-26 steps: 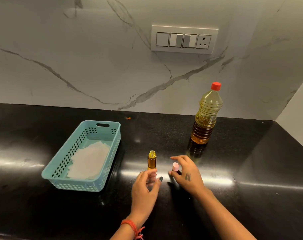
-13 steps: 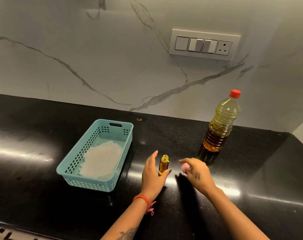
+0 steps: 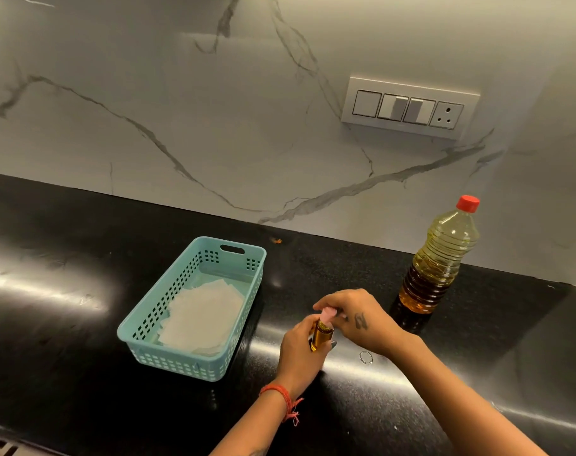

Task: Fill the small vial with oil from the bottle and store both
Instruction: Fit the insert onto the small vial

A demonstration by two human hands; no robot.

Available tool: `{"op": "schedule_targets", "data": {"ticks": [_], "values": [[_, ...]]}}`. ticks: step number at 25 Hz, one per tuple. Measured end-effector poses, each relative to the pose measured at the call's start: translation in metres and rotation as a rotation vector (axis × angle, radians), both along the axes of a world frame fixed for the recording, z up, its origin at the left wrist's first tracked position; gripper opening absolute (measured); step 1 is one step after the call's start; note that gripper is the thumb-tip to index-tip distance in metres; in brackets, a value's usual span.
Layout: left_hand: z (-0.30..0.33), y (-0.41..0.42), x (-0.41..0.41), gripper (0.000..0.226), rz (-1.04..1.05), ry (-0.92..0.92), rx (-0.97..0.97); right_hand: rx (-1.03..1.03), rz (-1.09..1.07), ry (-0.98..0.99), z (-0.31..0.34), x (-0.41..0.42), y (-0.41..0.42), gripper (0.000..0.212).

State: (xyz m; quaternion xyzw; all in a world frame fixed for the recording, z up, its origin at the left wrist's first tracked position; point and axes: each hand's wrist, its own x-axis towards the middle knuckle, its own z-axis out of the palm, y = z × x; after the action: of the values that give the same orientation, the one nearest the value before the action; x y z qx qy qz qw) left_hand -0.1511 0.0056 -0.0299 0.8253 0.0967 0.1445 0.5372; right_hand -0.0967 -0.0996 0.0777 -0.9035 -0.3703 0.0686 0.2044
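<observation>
My left hand (image 3: 298, 352) grips the small amber vial (image 3: 320, 335), which is filled with golden oil and held just above the black counter. My right hand (image 3: 355, 319) pinches the vial's pink cap (image 3: 327, 314) right at the vial's mouth. The oil bottle (image 3: 439, 258), clear plastic with a red cap, stands upright at the back right near the wall, about a third full of darker oil at the base. A teal perforated basket (image 3: 168, 355) lined with white paper sits to the left of my hands.
A small metal ring (image 3: 365, 357) lies on the black counter (image 3: 66, 324) just right of my hands. A switch panel with a socket (image 3: 408, 108) is on the marble wall above. The counter meets a side wall at the far right.
My left hand closed round the vial and lifted it. My right hand picked up the pink cap and brought it onto the vial's mouth. The camera view shifted left.
</observation>
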Motion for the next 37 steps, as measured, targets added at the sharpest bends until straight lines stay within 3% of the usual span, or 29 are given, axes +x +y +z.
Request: {"op": "schedule_targets", "data": {"ticks": [10, 14, 19, 22, 25, 28, 30, 32, 35, 37], "values": [[0.004, -0.002, -0.002, 0.022, -0.016, -0.039, -0.007, -0.235, 0.013, -0.035, -0.001, 0.009, 0.006, 0.027], [0.007, -0.002, -0.004, 0.014, -0.026, -0.056, 0.010, -0.358, -0.007, -0.100, 0.001, 0.010, 0.000, 0.048], [0.006, -0.002, -0.005, 0.023, -0.021, -0.061, 0.026, -0.143, 0.134, -0.085, 0.015, 0.010, -0.005, 0.040], [0.007, -0.002, -0.005, 0.026, -0.024, -0.054, 0.025, -0.204, 0.092, -0.117, 0.008, 0.009, 0.002, 0.025], [0.006, -0.002, -0.005, 0.030, -0.022, -0.050, 0.037, -0.291, -0.001, -0.178, 0.007, 0.010, 0.001, 0.045], [0.004, -0.002, -0.004, 0.029, -0.027, -0.045, 0.047, -0.181, 0.077, -0.164, 0.011, 0.010, -0.004, 0.030], [0.004, -0.002, -0.004, 0.029, -0.025, -0.027, 0.048, -0.176, 0.167, -0.133, 0.009, 0.007, -0.002, 0.032], [0.005, -0.002, -0.005, 0.030, -0.032, -0.032, 0.024, -0.223, 0.112, -0.137, 0.004, 0.008, 0.001, 0.023], [0.007, -0.002, -0.006, 0.032, -0.034, -0.038, 0.025, -0.306, -0.022, -0.199, 0.006, 0.011, -0.001, 0.046], [0.007, -0.002, -0.006, 0.031, -0.026, -0.043, 0.041, -0.232, 0.022, -0.201, 0.008, 0.013, -0.006, 0.036]]}}
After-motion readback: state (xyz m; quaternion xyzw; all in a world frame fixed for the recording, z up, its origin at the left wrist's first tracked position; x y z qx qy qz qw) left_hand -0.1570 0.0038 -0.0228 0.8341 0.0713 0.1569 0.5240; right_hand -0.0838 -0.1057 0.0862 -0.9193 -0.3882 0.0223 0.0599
